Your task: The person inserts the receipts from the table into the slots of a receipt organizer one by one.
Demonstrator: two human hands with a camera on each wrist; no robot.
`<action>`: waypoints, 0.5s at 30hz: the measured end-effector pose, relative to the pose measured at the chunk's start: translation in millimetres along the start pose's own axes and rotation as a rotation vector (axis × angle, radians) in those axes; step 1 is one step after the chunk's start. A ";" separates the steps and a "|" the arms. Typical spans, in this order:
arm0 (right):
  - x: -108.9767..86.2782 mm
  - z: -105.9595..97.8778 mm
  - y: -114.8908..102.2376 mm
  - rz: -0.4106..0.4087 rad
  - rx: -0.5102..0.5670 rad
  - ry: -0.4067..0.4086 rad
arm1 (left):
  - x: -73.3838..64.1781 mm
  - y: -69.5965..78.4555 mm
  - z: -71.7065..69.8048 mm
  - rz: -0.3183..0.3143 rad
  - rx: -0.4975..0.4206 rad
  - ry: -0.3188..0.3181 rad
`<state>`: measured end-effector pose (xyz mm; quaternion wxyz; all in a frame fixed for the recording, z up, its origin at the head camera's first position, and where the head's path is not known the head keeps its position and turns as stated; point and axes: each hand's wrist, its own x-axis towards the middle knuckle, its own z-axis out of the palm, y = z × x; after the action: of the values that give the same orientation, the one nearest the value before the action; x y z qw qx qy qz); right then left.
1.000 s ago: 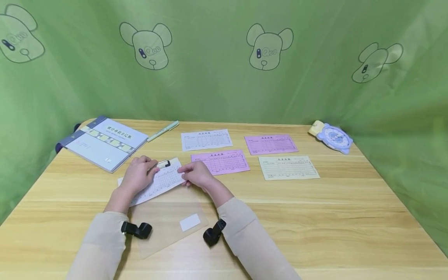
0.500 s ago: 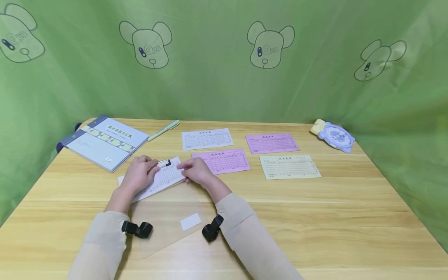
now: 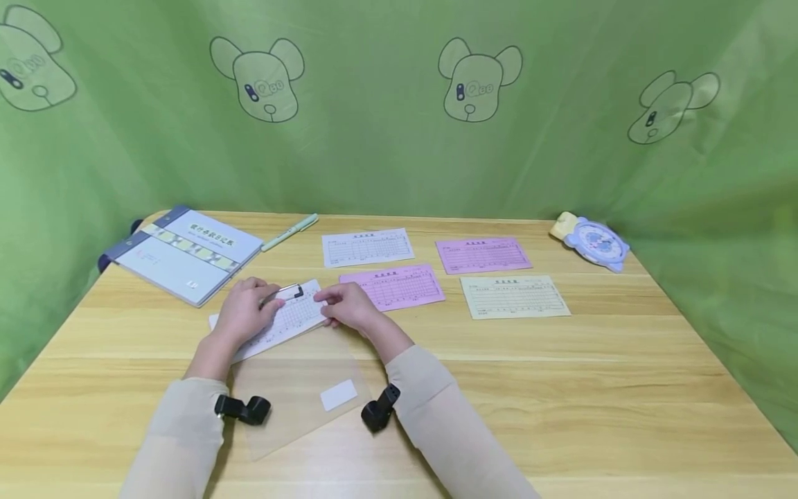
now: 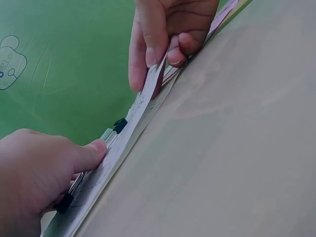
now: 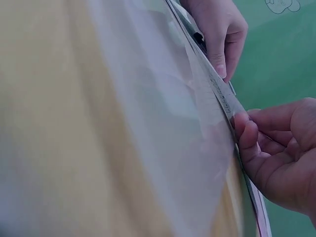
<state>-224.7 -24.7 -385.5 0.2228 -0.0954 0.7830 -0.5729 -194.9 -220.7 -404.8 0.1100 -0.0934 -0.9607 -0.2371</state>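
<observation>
My left hand (image 3: 244, 313) pinches the metal clip (image 3: 290, 292) with black ends at the top of a clear plastic clipboard (image 3: 293, 405), its thumb lying on the clip in the left wrist view. Under that clip and hand lies a white printed form (image 3: 291, 320) with a ruled grid, its left part hidden by the hand. The right hand (image 3: 350, 308) pinches the form's right corner between thumb and fingers. From the right wrist view, that right hand (image 5: 284, 150) is at the paper's edge, with the clear sheet (image 5: 163, 108) hanging beside it.
Several loose forms lie behind: a white one (image 3: 368, 248), a pink one (image 3: 399, 287), another pink one (image 3: 483, 255) and a pale green one (image 3: 515, 298). A blue account book (image 3: 187, 254) and a green pen (image 3: 289, 233) lie back left. A blue clock-shaped item (image 3: 598, 244) lies back right.
The white form has shifted slightly up toward the clip, covering a cream strip that showed beside it one second ago. Both hands have barely moved.
</observation>
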 end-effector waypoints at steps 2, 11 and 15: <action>-3.1 -2.3 0.1 -0.004 0.011 -0.011 | -0.7 -0.2 -0.1 -0.016 -0.030 0.006; -21.9 -29.0 2.3 -0.061 -0.005 -0.018 | -1.7 -0.1 -0.4 -0.065 -0.091 0.013; -34.1 -51.9 3.6 -0.074 -0.020 0.008 | -1.2 0.9 0.3 -0.077 -0.098 0.014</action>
<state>-218.0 34.6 -368.1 0.1975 -0.1242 0.7854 -0.5733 -193.6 -220.0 -404.9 0.1028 -0.0602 -0.9501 -0.2884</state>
